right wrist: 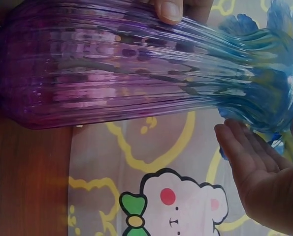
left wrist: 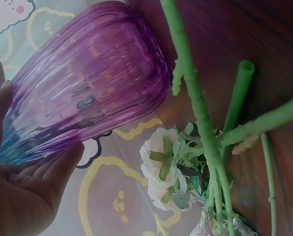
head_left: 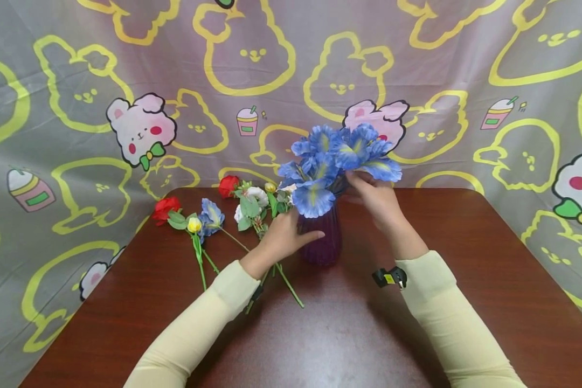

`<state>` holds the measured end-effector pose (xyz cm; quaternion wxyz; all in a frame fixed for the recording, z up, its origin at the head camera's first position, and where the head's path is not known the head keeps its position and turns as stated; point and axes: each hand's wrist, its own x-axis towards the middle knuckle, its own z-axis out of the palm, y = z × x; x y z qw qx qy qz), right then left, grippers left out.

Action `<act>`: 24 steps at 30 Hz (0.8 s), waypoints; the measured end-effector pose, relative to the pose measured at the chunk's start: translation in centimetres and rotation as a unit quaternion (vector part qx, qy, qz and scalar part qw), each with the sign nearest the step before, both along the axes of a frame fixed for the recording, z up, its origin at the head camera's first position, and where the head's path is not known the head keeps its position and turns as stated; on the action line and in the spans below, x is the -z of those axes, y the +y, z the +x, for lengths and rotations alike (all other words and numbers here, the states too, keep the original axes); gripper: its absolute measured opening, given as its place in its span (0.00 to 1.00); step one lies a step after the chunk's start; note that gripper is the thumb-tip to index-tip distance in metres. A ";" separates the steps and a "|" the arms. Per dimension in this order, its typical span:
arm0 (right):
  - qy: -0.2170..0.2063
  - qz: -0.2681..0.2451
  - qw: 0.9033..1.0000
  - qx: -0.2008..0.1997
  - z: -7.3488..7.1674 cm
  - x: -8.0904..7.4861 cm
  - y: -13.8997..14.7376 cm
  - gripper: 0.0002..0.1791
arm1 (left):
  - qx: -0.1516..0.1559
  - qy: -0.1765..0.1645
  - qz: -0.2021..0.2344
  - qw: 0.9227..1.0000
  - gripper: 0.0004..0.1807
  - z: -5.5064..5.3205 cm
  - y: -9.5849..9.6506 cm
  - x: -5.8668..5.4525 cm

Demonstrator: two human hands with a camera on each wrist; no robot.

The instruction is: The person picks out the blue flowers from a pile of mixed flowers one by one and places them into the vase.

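A tall ribbed glass vase (head_left: 322, 242), purple below and blue at its mouth, stands upright on the table. Blue irises (head_left: 315, 196) with yellow streaks fill its top. My left hand (head_left: 282, 237) holds the side of the vase; its thumb lies across the glass in the right wrist view, where the ribbed vase (right wrist: 112, 73) shows most fully. By the vase mouth, under the blooms, is my right hand (head_left: 375, 202). Its fingers (right wrist: 249, 152) extend beside the blue neck in the right wrist view. Petals hide part of the right fingertips in the head view.
Left of the vase lie loose artificial flowers: a red rose (head_left: 166, 209), another red rose (head_left: 229, 186), a single blue iris (head_left: 211, 218), a yellow bud (head_left: 194, 224) and white roses (head_left: 255, 198). Green stems (head_left: 289, 285) reach toward the front. A patterned curtain (head_left: 281, 64) hangs behind the table (head_left: 359, 334).
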<state>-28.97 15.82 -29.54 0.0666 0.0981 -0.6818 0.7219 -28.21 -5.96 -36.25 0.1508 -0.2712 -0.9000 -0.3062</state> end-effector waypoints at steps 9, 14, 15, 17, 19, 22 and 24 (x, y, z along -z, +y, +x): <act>0.060 -0.026 0.997 -0.049 0.4 0.9 0.6 0.32 | 0.000 0.000 -0.001 1.000 0.47 0.0 -0.1 0.0; 0.077 -0.026 0.994 -0.075 0.7 1.6 0.8 0.34 | -0.003 -0.003 0.000 1.000 0.43 0.0 -0.1 0.0; 0.081 -0.024 0.993 -0.079 0.7 1.8 0.8 0.34 | -0.003 -0.005 0.001 1.000 0.43 0.0 -0.1 0.1; 0.088 -0.012 0.992 -0.086 0.8 2.0 0.9 0.35 | -0.002 -0.004 0.004 1.000 0.44 0.0 -0.1 0.1; 0.091 0.016 0.992 -0.083 1.0 2.3 1.0 0.36 | -0.001 -0.001 0.006 1.000 0.44 0.0 -0.1 0.2; 0.093 0.068 0.990 -0.084 0.9 3.0 1.2 0.41 | 0.004 0.002 0.011 1.000 0.44 0.0 -0.1 0.3; 0.094 0.106 0.986 -0.086 0.8 3.6 1.2 0.44 | 0.006 0.004 0.015 1.000 0.43 -0.1 -0.1 0.3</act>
